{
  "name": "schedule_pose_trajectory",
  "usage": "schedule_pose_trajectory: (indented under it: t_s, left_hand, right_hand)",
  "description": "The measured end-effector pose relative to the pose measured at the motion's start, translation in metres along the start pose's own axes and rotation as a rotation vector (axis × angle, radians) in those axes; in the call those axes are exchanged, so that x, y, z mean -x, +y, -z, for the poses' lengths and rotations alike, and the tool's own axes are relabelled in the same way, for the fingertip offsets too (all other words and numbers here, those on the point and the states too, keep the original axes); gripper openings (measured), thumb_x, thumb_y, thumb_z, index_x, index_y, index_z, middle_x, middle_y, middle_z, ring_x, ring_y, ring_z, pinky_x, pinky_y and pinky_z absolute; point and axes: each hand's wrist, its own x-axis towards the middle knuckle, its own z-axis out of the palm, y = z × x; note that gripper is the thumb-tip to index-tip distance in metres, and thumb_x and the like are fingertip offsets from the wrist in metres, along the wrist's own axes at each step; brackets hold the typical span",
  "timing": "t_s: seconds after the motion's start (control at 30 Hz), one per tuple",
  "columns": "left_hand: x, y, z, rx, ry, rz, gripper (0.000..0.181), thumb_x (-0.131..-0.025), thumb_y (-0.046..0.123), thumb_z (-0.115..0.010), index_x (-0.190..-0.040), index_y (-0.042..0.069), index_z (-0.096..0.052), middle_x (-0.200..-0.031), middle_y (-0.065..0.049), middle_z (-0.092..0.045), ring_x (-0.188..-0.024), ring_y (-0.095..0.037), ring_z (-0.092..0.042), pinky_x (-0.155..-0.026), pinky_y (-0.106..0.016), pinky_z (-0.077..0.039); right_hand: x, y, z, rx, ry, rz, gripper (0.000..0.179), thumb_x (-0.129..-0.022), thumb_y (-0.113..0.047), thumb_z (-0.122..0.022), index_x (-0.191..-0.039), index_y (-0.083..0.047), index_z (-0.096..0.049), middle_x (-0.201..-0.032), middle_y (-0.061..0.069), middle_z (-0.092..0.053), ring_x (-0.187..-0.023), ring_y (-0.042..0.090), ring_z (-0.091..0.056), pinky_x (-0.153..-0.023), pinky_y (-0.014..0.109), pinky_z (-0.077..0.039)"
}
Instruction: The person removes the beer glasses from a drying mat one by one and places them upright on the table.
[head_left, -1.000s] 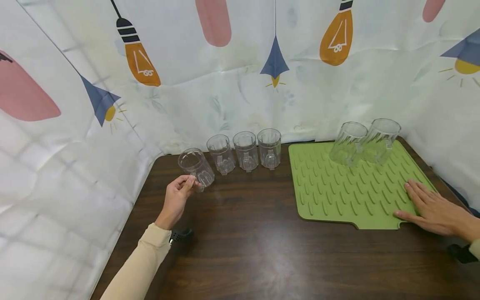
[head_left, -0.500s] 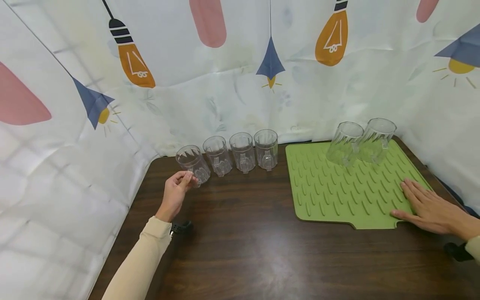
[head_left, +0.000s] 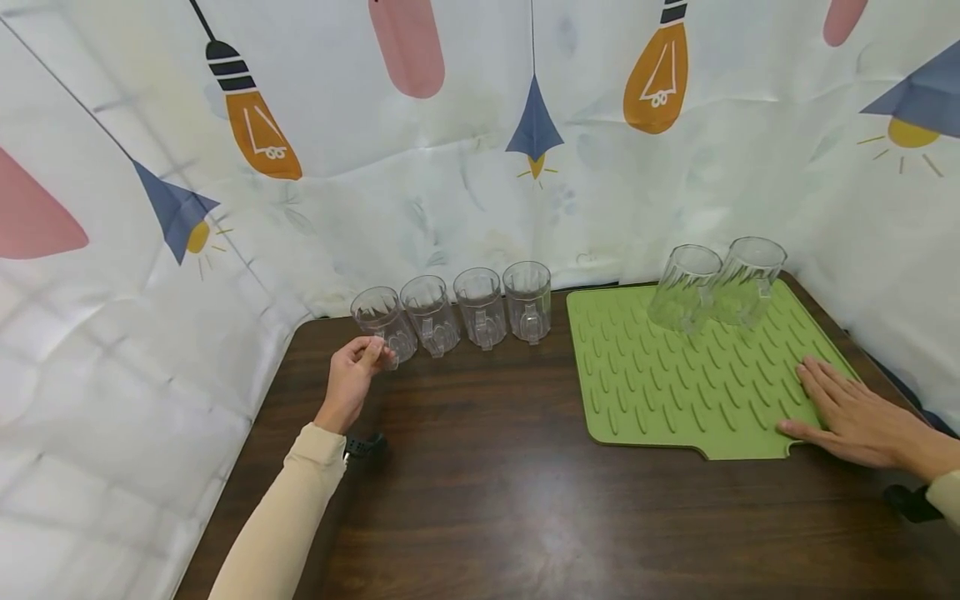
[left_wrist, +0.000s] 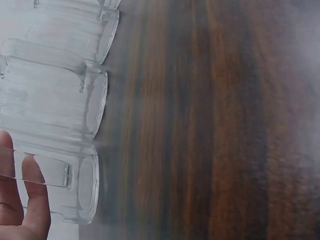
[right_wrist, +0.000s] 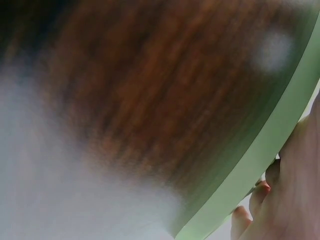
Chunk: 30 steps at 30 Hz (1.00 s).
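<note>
Left fingers (head_left: 372, 350) pinch the mug (head_left: 384, 321); right hand (head_left: 855, 412) flat on the mat (head_left: 675, 392).

A dark wooden table (head_left: 525, 517) stands against a curtain (head_left: 450, 183) (lightbulb-patterned).

Head looks down; wrists close over table (head_left: 487, 467)

No readable text, label or number anywhere
</note>
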Motion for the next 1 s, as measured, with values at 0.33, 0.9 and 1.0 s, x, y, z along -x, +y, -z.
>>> schedule_pose_trajectory:
  t_s: [0.33, 0.9, 1.0]
  left_hand:
    - [-0.009, -0.001, 0.003, -0.054, 0.018, 0.019, 0.030, -0.108, 0.018, -0.056, -0.114, -0.012, -0.059, -0.082, 0.013, -0.070, -0.084, -0.001, -0.070, -0.083, -0.017, -0.060]
    - [-0.011, 0.003, 0.004, 0.018, -0.039, 0.044, 0.032, -0.109, 0.019, -0.053, -0.118, -0.011, -0.059, -0.089, 0.009, -0.070, -0.087, -0.003, -0.072, -0.087, -0.018, -0.060]
    - [-0.010, 0.004, 0.005, 0.011, -0.048, 0.057, 0.036, -0.110, 0.022, -0.050, -0.122, -0.012, -0.058, -0.089, 0.010, -0.070, -0.089, -0.002, -0.072, -0.088, -0.018, -0.059]
  right_hand:
    - [0.000, -0.001, 0.000, 0.002, 0.002, 0.001, 0.109, -0.102, -0.061, -0.053, -0.161, 0.010, 0.005, -0.165, 0.041, 0.003, -0.156, 0.055, 0.011, -0.113, 0.079, -0.020]
    - [0.001, -0.002, 0.002, -0.008, -0.001, 0.002, 0.109, -0.102, -0.061, -0.053, -0.161, 0.009, 0.005, -0.166, 0.041, 0.003, -0.156, 0.055, 0.012, -0.112, 0.079, -0.019]
    - [0.001, -0.002, 0.002, -0.005, -0.001, 0.000, 0.109, -0.102, -0.061, -0.053, -0.161, 0.009, 0.005, -0.166, 0.041, 0.003, -0.155, 0.056, 0.011, -0.112, 0.079, -0.019]
